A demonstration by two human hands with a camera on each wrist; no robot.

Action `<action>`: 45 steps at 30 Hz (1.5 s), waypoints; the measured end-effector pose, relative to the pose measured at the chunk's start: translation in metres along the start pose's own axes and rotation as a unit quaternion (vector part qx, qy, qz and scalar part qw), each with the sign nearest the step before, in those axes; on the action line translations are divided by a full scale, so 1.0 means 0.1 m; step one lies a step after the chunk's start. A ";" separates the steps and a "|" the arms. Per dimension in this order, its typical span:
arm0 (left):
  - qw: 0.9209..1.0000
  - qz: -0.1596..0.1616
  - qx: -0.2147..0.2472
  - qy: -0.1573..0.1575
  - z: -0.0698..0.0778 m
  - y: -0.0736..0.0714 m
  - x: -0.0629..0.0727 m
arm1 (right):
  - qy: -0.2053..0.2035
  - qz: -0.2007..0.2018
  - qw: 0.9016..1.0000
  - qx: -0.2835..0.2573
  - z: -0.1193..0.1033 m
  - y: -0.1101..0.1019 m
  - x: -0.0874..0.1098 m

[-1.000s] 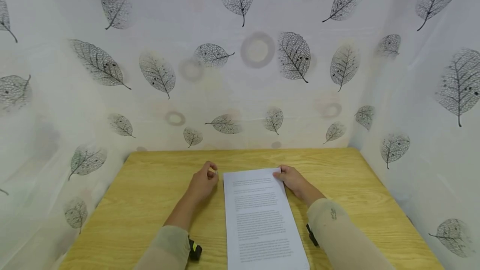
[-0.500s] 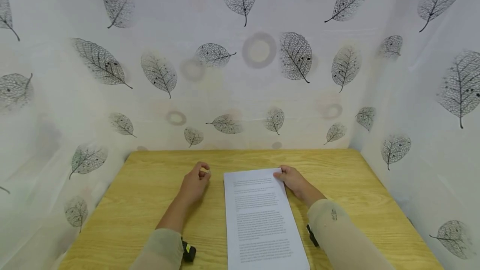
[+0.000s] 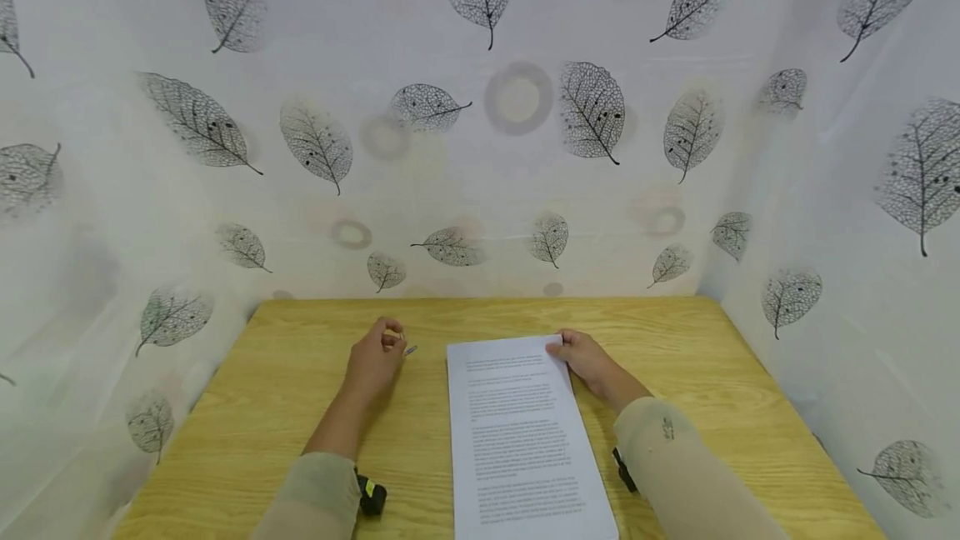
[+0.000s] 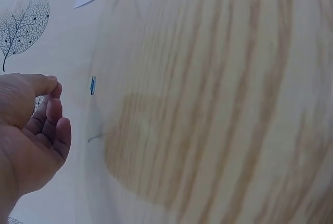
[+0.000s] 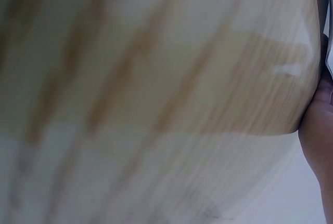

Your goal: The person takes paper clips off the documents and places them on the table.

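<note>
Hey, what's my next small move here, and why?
Probably bring your left hand to the far left corner of the printed paper: your right hand grips the far right one, the left corner is unheld, and the small blue clip seems to lie loose on the table.

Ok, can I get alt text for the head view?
A person's right hand grips the top right corner of printed paper on a wood-grain table. The left hand, fingers curled, is beside a small bluish object. Leaf-patterned sheeting hangs behind.
</note>
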State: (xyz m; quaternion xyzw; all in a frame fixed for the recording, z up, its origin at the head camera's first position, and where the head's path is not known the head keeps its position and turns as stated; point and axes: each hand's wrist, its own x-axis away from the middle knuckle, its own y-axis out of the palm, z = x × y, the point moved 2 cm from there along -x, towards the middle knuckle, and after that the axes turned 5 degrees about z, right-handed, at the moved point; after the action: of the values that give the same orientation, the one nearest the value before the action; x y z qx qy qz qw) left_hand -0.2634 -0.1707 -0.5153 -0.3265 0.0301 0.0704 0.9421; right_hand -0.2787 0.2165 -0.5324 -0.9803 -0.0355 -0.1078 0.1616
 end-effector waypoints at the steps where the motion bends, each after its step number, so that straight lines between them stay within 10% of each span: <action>1: 1.000 -0.002 0.001 -0.002 -0.01 0.01 0.00 | 0.000 0.001 1.000 0.001 0.00 0.00 0.00; 13: 0.999 0.000 -0.046 0.011 -0.02 0.18 -0.02 | 0.002 -0.002 1.000 -0.002 0.05 0.00 -0.03; 29: 0.994 0.005 -0.113 -0.005 -0.09 0.06 -0.10 | 0.005 0.000 1.000 -0.006 0.05 0.00 -0.03; 45: 0.996 -0.004 -0.092 -0.005 -0.19 0.01 -0.18 | 0.008 -0.002 1.000 -0.011 0.04 0.00 -0.04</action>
State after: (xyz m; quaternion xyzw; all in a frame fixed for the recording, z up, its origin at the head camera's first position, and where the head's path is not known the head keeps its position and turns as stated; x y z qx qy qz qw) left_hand -0.2817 -0.1840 -0.5291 -0.4120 0.0177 0.0703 0.9083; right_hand -0.2820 0.2176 -0.5367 -0.9809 -0.0351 -0.1167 0.1514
